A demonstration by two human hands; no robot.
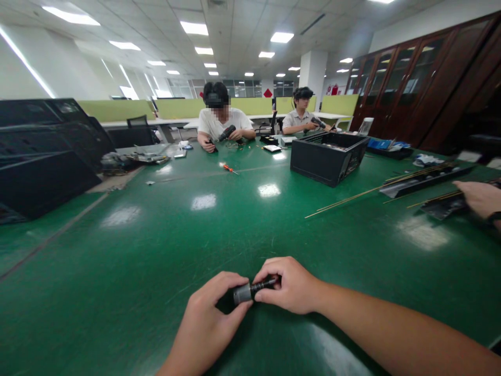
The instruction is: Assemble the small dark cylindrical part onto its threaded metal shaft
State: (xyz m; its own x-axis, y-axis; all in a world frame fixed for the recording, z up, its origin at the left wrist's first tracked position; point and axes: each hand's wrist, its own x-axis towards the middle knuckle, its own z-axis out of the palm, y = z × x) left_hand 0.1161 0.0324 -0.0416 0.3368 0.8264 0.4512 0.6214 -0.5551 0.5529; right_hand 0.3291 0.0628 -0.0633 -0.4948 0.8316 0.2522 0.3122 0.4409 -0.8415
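Note:
Low in the middle of the head view, a small grey metal cylinder with a thin dark ribbed shaft lies sideways between my hands, just above or on the green table. My left hand grips the thick grey end between thumb and fingers. From the right, my right hand has its thumb and fingers closed around the ribbed shaft, whose narrow tip points right. Part of the shaft is hidden by those fingers. The exact kind of part I cannot make out.
An orange-handled screwdriver lies farther back. A black computer case stands right of it, with long thin rods nearby. Dark casings are at left. Two people sit opposite with power drills; another person's hand reaches in at right.

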